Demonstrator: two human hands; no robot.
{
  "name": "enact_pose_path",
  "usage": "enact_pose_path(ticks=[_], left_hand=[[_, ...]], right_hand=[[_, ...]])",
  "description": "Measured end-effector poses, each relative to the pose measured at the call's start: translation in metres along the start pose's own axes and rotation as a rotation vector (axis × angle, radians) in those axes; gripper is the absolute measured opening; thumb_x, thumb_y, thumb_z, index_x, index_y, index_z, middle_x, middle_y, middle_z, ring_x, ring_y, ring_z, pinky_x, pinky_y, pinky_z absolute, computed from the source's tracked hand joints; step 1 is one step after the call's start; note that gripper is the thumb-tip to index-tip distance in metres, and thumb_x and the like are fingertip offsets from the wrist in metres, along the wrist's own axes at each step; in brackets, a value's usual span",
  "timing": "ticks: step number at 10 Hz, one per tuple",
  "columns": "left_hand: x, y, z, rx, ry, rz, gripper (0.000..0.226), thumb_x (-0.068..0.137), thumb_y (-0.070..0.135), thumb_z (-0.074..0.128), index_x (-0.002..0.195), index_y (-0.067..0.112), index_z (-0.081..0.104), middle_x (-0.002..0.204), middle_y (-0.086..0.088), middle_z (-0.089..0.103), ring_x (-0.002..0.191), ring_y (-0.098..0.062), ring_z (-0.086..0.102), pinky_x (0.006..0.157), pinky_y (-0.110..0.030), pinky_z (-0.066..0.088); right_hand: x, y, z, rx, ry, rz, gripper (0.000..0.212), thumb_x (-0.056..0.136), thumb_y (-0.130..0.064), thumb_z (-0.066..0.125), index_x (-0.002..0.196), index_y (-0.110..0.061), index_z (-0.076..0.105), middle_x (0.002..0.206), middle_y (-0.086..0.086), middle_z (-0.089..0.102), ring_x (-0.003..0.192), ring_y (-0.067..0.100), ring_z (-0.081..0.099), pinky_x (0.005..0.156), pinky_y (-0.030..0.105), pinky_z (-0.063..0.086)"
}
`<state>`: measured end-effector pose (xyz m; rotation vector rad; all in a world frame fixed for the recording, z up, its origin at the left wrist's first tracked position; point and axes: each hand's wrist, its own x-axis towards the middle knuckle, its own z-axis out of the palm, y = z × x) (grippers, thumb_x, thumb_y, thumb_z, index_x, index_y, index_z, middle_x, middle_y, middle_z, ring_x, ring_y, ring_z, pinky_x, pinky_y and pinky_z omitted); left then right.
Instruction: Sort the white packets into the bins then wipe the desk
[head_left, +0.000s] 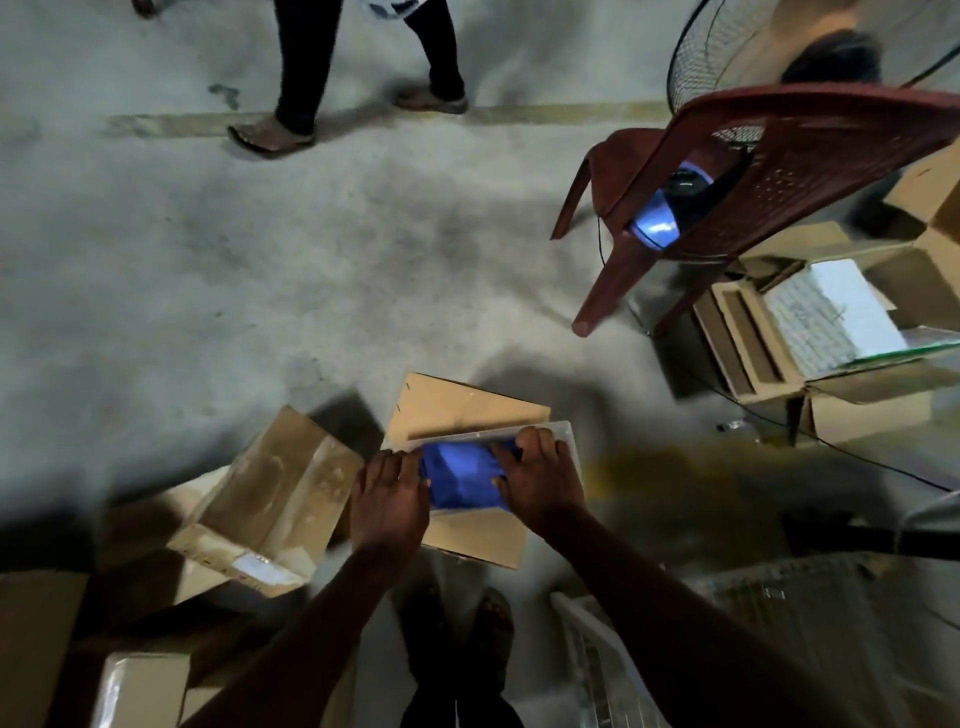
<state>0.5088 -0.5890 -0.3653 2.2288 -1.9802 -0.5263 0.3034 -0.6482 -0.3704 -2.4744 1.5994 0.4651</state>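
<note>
Blue cloth (462, 475) filled a clear bin (563, 441) resting on a flat carton (457, 405) on the floor; the left hand (389, 501) and right hand (535, 480) lay spread on it, pressing down from either side, probably to tuck or lift it out for wiping; white packets (831, 312) sat well apart in an open box (737, 343) beneath the chair (779, 171); no desk showed.

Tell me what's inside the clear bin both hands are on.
A blue bundle, cloth or plastic, fills the clear bin. The left hand and right hand cover its ends, so anything beneath, white packets included, can't be seen.
</note>
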Motion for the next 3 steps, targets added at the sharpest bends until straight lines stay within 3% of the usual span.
enact_pose_path(ticks=[1, 2, 3], left_hand=[[-0.004, -0.004, 0.009, 0.090, -0.138, 0.023, 0.047, 0.092, 0.031, 0.056, 0.136, 0.015, 0.051, 0.139, -0.012, 0.053, 0.134, -0.034, 0.042, 0.111, -0.056, 0.029], [-0.007, -0.005, 0.009, 0.126, -0.198, 0.017, 0.051, 0.096, 0.036, 0.045, 0.143, 0.017, 0.044, 0.150, -0.010, 0.043, 0.141, -0.034, 0.032, 0.114, -0.058, 0.020], [-0.007, 0.003, -0.004, 0.123, -0.140, 0.038, 0.054, 0.093, 0.040, 0.037, 0.138, 0.015, 0.051, 0.144, -0.012, 0.049, 0.138, -0.036, 0.038, 0.111, -0.061, 0.029]], right_hand=[[0.001, -0.002, 0.011, -0.037, -0.034, -0.017, 0.056, 0.074, -0.049, 0.078, 0.122, -0.022, 0.067, 0.104, 0.017, 0.063, 0.097, 0.036, 0.062, 0.078, 0.047, 0.053], [-0.002, 0.005, 0.020, -0.082, -0.036, -0.056, 0.053, 0.084, -0.052, 0.063, 0.124, -0.019, 0.067, 0.109, 0.015, 0.067, 0.100, 0.034, 0.064, 0.083, 0.046, 0.053], [-0.006, 0.005, 0.005, 0.023, 0.021, -0.038, 0.054, 0.093, -0.050, 0.040, 0.129, -0.017, 0.062, 0.119, 0.014, 0.066, 0.110, 0.034, 0.061, 0.090, 0.049, 0.050]])
